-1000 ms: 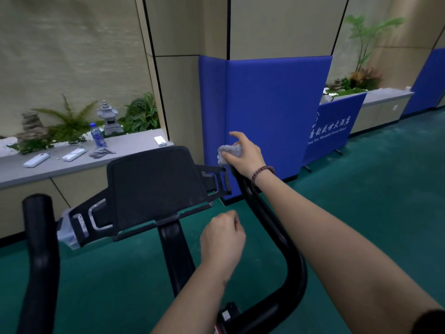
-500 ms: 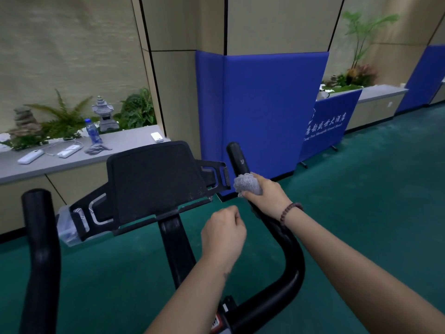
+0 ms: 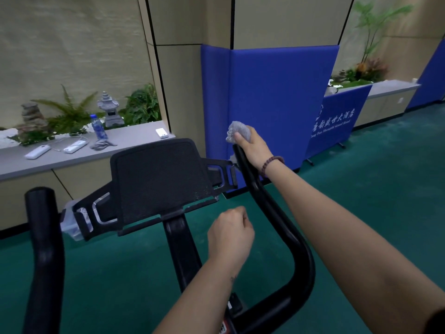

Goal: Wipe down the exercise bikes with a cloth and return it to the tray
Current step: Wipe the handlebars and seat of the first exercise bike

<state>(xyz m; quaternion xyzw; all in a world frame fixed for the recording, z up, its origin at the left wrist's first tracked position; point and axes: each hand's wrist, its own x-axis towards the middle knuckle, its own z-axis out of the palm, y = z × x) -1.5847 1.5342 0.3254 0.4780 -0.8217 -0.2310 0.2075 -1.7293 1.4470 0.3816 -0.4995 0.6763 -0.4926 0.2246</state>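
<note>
Still at the wiping stage, on the exercise bike (image 3: 179,244) directly ahead. Gripping the bunched grey cloth (image 3: 237,131) in the right hand (image 3: 255,148), fingers and thumb curled round it, pressing it onto the very top of the right handlebar (image 3: 277,220). Holding nothing in the left hand (image 3: 230,235): closed into a fist, clear of the frame, between the console holder (image 3: 161,174) and the lower bend of the right handlebar. Judged partly done at best: wiping under way on the right handlebar only, with no visible sign of whether the left handlebar (image 3: 44,237), the console holder or the stem have been covered. Left to do, as a judgement: finish the remaining surfaces here, treat any further bikes (none in view), then return the cloth to the tray, not visible from this view. Compared with half a second earlier: right hand and cloth moved back up the bar from a lower grip that left the tip exposed, now capping the tip again, much as one second earlier. Left hand practically unchanged in place and shape. Also lying on the grey bench (image 3: 134,141) by the wall: a water bottle (image 3: 98,127), white devices and a crumpled grey item, possibly another cloth.
</note>
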